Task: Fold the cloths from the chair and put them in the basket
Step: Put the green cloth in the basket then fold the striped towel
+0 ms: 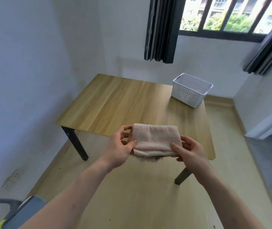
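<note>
A folded cream cloth (pixel 155 139) with pink woven stripes hangs in the air above the near edge of the wooden table (pixel 122 104). My left hand (pixel 120 146) pinches its left end, thumb on top and fingers underneath. My right hand (pixel 189 150) grips its right end the same way. A white perforated plastic basket (pixel 189 92) stands at the table's far right corner, and nothing shows inside it. The chair is mostly out of view; only a blue and grey corner (pixel 21 207) shows at the lower left.
The table has black legs (pixel 75 142) and stands on a light wooden floor. White walls close in on the left and behind. A barred window with dark curtains (pixel 161 28) is at the back right. A wall socket (pixel 14 176) sits low on the left wall.
</note>
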The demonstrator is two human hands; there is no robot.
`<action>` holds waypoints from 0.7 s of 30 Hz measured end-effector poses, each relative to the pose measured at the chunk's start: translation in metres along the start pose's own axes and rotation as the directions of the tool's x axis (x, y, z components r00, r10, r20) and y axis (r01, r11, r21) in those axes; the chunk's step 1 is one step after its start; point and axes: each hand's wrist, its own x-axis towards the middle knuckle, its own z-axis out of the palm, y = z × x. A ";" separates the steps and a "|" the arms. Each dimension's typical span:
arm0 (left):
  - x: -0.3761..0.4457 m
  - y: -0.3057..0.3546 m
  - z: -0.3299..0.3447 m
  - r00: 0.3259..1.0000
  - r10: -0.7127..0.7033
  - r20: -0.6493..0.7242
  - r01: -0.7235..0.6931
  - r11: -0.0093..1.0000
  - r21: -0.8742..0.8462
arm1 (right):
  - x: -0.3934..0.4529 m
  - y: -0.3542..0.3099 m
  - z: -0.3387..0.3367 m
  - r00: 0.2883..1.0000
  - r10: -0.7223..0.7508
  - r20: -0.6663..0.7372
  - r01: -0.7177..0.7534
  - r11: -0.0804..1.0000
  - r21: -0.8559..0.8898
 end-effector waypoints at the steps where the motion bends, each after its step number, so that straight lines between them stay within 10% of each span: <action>1: 0.015 0.009 0.012 1.000 0.008 0.025 -0.008 1.000 -0.007 | 0.009 -0.002 -0.012 1.000 0.003 -0.025 -0.002 1.000 0.008; 11: 0.144 0.064 0.154 0.989 0.077 0.124 -0.074 0.997 -0.026 | 0.127 -0.018 -0.155 0.993 -0.046 -0.112 0.049 0.999 0.024; 21: 0.223 0.105 0.293 0.997 0.031 -0.065 -0.035 0.997 -0.068 | 0.286 -0.027 -0.296 0.997 -0.021 0.072 0.026 0.997 -0.069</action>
